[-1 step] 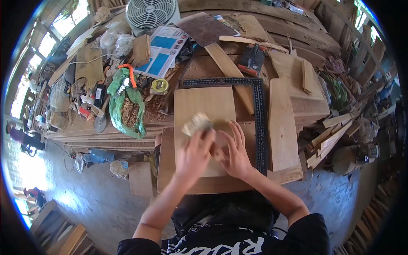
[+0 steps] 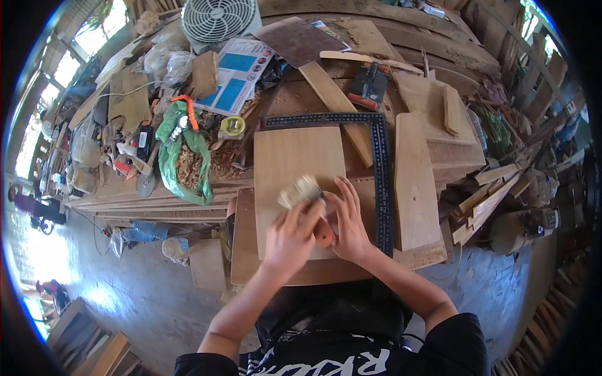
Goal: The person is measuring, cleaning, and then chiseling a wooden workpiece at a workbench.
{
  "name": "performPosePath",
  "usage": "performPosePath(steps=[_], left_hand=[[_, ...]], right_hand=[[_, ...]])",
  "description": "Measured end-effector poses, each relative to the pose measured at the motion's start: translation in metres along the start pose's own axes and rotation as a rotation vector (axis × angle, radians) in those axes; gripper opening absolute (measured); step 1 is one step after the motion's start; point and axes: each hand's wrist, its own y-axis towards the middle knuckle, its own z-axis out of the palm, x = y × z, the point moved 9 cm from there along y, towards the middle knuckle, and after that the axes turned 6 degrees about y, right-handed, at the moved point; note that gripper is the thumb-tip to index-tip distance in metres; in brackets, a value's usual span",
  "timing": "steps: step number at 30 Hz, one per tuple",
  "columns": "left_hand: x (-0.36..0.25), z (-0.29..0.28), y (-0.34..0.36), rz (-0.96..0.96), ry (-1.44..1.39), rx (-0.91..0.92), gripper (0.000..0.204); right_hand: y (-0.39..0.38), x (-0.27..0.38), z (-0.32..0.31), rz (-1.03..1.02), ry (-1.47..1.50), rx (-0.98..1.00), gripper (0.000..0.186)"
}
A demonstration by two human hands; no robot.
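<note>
My left hand [image 2: 290,237] is closed round a paintbrush [image 2: 299,192] with pale bristles and an orange-red handle. The bristles are smeared by motion over the wooden board [image 2: 298,150], so whether they touch it I cannot tell. The handle end, with a hole in it, shows between my two hands. Close on the right, my right hand [image 2: 348,229] is over the board's edge, fingers loosely stretched and apart. Its thumb is partly hidden by the brush handle. A black carpenter's square [image 2: 380,169] frames the board's far and right sides.
Right of the square lies a long plank [image 2: 415,188]. A green plastic bag of wood shavings [image 2: 191,164], a yellow tape measure [image 2: 232,127] and a fan [image 2: 219,19] are on the cluttered bench to the left and back. A packaged tool [image 2: 369,86] lies farther back.
The brush in my left hand has shifted a little right and nearer to me, and its handle end now shows. My right hand has barely moved.
</note>
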Motion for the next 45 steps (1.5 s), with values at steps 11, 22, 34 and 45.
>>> performPosePath(steps=[11, 22, 34, 45], left_hand=[[0.112, -0.051, -0.054, -0.598, -0.341, -0.231, 0.026], [0.116, -0.015, -0.09, -0.8, -0.793, 0.101, 0.029], [0.097, -0.052, -0.079, -0.83, -0.893, -0.078, 0.028], [0.111, -0.035, 0.004, -0.318, 0.012, -0.113, 0.021]], right_hand=[[-0.002, 0.005, 0.006, -0.024, -0.292, 0.148, 0.06], [-0.019, 0.008, -0.054, 0.005, -0.399, 0.048, 0.047], [-0.037, 0.006, -0.072, 0.352, 0.509, -0.004, 0.042], [0.005, -0.075, -0.115, 0.589, 0.412, -0.232, 0.042]])
